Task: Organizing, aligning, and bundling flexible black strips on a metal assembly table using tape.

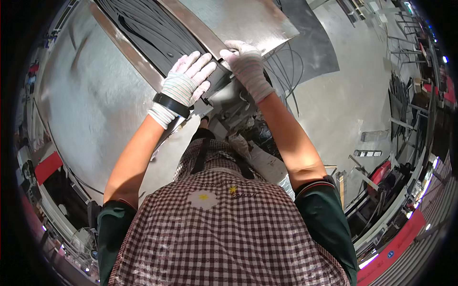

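Observation:
Long black rubber-like strips point(152, 33) lie bunched in a trough between two brownish metal rails, running away to the far left. My left hand point(186, 81), in a striped knit glove with a black band at the wrist, rests spread over the near end of these strips. Just to its right, my right hand point(247, 66), gloved alike, bends its fingers at the near end of the right rail point(195, 26). Its thumb and forefinger come close together; whatever lies between them is hidden.
Wide shiny metal sheets point(90, 124) flank the trough. Thin dark strands point(291, 71) hang beyond my right hand, over a grey sheet point(317, 43). Crumpled plastic point(260, 133) lies below the bench end. Metal racks point(405, 43) stand along the right side.

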### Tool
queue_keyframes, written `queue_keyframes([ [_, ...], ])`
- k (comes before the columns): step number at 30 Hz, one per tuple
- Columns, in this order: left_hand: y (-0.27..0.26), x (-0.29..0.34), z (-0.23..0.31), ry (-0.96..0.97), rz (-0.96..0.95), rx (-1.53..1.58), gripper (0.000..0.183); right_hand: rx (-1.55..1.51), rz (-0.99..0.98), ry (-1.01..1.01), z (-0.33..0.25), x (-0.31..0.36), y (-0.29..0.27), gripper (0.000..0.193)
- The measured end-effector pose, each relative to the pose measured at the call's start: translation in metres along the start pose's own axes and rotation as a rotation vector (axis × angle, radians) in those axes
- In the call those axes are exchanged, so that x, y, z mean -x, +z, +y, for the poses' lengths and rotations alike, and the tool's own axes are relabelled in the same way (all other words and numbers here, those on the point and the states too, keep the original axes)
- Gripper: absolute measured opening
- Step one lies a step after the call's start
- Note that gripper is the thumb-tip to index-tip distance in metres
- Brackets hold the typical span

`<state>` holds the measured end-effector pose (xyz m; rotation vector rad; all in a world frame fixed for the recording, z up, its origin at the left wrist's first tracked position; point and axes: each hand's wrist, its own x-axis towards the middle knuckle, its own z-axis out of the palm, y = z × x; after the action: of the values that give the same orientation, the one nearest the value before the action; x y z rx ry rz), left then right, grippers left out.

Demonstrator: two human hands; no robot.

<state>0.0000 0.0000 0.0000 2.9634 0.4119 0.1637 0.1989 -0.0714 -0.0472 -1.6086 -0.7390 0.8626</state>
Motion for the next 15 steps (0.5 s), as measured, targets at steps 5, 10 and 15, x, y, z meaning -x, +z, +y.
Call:
queue_keyframes([
  [5,0.001,-0.003,0.005,0.016,-0.023,-0.044,0.055,0.041,-0.003,0.129,-0.067,-0.018,0.001,0.042],
  [10,0.004,-0.007,-0.004,0.027,0.153,0.086,0.049,0.77,0.062,-0.634,0.027,-0.01,-0.012,0.027],
  [15,0.001,0.001,0.001,-0.014,0.229,0.06,0.051,-0.027,-0.173,0.133,-0.014,0.046,-0.023,0.021],
])
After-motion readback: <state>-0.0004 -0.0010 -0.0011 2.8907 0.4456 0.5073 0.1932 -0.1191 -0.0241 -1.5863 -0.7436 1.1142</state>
